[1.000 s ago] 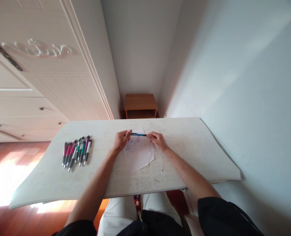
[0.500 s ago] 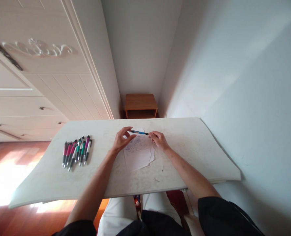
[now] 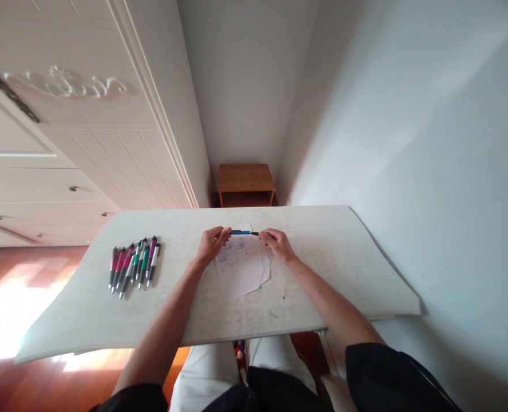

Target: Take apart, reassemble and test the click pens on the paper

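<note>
Between my two hands a blue pen (image 3: 241, 232) with a dark end lies level above the paper. My left hand (image 3: 212, 243) is closed on its left end, thumb and fingers pinched together. The dark right end is pinched in the fingers of my right hand (image 3: 277, 243). Below the pen is a sheet of lined paper (image 3: 241, 277) with blue scribbles on its upper part and a torn-looking right edge. More paper shows under that edge. On the left lie several pens (image 3: 134, 266) side by side, with pink, green, purple and white barrels and dark grips.
The white table (image 3: 322, 263) carries the papers and pens and has a few small marks near its front edge. A wooden stand (image 3: 246, 178) stands beyond its far edge. White cabinets (image 3: 86, 149) are at the left, a pale wall (image 3: 429, 171) at the right.
My left hand's fingers, apart before, have closed on the pen's left end. The right hand keeps its hold in the same place.
</note>
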`<state>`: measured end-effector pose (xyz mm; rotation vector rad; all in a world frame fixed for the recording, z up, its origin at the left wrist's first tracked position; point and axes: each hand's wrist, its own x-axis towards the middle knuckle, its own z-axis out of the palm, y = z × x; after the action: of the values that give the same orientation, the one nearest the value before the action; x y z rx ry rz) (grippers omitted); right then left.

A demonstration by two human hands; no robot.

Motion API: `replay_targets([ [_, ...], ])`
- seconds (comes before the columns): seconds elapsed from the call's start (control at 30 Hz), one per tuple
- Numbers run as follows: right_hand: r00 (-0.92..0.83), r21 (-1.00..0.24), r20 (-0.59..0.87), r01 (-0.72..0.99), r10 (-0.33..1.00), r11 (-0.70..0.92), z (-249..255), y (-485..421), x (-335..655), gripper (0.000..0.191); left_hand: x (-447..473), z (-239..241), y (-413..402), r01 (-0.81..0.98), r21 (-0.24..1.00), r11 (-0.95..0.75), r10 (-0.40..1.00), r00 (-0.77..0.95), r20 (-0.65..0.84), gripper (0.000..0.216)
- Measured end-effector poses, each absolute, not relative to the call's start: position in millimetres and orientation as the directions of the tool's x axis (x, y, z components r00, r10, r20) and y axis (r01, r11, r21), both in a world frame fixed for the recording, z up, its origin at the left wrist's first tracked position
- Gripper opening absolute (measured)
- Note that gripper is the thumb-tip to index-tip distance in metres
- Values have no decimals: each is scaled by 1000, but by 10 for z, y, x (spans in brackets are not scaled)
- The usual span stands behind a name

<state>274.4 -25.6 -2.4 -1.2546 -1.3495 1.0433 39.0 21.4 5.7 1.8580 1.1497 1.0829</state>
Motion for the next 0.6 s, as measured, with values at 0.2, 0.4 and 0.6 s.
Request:
replay_targets([
  [0.2, 5, -975, 127, 184, 992, 124, -43, -236, 2808, 40, 348, 96, 224, 356, 855, -378, 916, 276, 290, 43],
  [0.4, -21, -958, 143, 249, 990, 144, -9, -206, 2945, 41, 320, 103, 269, 328, 869, -371, 922, 241, 303, 30],
  [0.6, -83, -934, 140, 319, 987, 160, 1, -188, 3077, 38, 289, 56, 306, 360, 852, -380, 915, 283, 288, 25],
])
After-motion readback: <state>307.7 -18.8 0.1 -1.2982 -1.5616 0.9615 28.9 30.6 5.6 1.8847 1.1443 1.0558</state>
